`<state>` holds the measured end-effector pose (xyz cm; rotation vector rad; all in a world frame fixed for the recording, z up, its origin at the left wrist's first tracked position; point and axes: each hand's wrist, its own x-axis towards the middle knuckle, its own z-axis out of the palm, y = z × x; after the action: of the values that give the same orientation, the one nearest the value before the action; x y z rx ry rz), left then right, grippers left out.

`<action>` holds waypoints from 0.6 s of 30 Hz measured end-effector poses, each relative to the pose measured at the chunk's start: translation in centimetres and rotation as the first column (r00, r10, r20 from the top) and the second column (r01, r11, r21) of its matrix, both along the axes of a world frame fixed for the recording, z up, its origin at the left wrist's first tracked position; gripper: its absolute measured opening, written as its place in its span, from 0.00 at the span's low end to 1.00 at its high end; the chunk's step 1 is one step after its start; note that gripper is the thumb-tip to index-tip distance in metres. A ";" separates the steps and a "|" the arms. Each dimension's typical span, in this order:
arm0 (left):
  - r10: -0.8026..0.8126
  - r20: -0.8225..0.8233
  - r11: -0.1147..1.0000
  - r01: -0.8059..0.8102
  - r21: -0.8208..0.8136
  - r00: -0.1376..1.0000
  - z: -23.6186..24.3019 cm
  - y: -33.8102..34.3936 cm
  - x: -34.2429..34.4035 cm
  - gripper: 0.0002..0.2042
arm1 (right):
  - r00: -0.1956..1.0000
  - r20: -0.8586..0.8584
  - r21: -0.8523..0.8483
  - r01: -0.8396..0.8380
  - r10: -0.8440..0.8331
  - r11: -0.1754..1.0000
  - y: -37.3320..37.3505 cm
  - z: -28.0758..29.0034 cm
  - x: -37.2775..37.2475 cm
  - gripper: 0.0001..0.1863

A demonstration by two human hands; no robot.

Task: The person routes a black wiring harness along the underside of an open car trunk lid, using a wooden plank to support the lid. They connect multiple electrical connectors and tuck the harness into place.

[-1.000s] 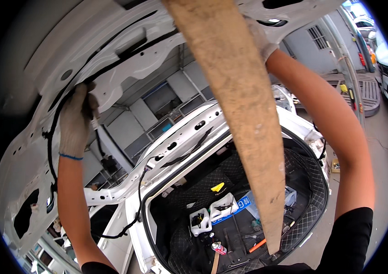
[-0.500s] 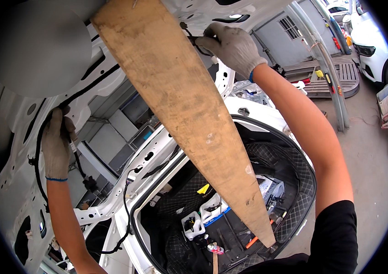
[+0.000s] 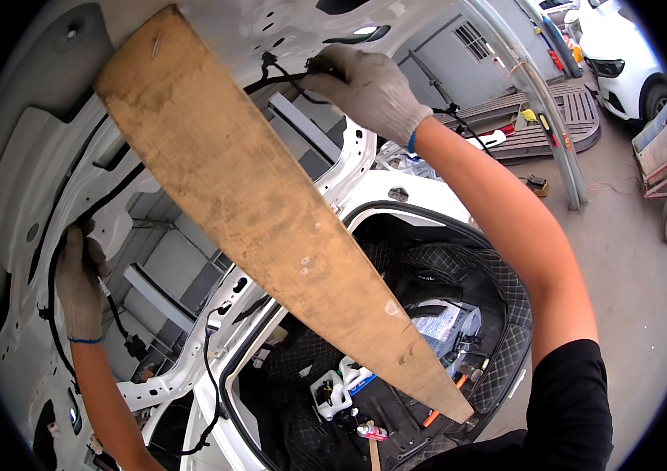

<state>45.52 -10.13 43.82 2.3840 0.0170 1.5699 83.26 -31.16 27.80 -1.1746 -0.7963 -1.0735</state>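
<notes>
Overhead is the white metal of a raised car tailgate, with a black wiring harness running along it. My left hand, in a pale work glove, is closed around the harness at the left; a branch with a black connector dangles beside it. My right hand, gloved too, is raised by the tailgate's upper edge. Its curled fingers grip a dark part of the harness, partly hidden by the hand. Between my arms a long tapering wooden board slants from the tailgate down over the open trunk.
Below, the trunk's quilted black lining surrounds white plastic containers, a spray can, an orange-handled tool and a clear plastic package. A metal post, a cart and a white car stand to the right.
The view has shifted, so the board and both hands appear farther left and lower. More of the tailgate around the right hand shows. Both hands keep their grip.
</notes>
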 end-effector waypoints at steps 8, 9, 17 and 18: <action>0.012 0.015 1.000 -0.012 -0.012 1.000 0.6 0.2 -0.7 0.23 | 1.000 0.017 -0.074 0.009 -0.007 0.997 0.1 -0.7 0.0 0.22; 0.023 0.017 1.000 -0.023 -0.013 1.000 0.5 0.2 -0.6 0.23 | 0.999 0.035 -0.090 0.032 -0.029 0.995 0.3 -0.8 0.0 0.22; 0.018 -0.003 0.999 -0.018 0.038 1.000 0.2 -0.1 0.0 0.23 | 1.000 -0.019 -0.119 -0.025 0.023 0.993 1.3 -0.7 0.6 0.21; 0.029 0.006 0.999 -0.029 0.031 1.000 0.3 -0.2 0.0 0.23 | 1.000 0.008 -0.110 0.009 -0.008 0.994 1.2 -0.6 0.7 0.20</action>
<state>45.53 -10.35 44.08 2.4135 0.0265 1.6017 83.93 -29.95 27.25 -1.2685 -0.8654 -1.0525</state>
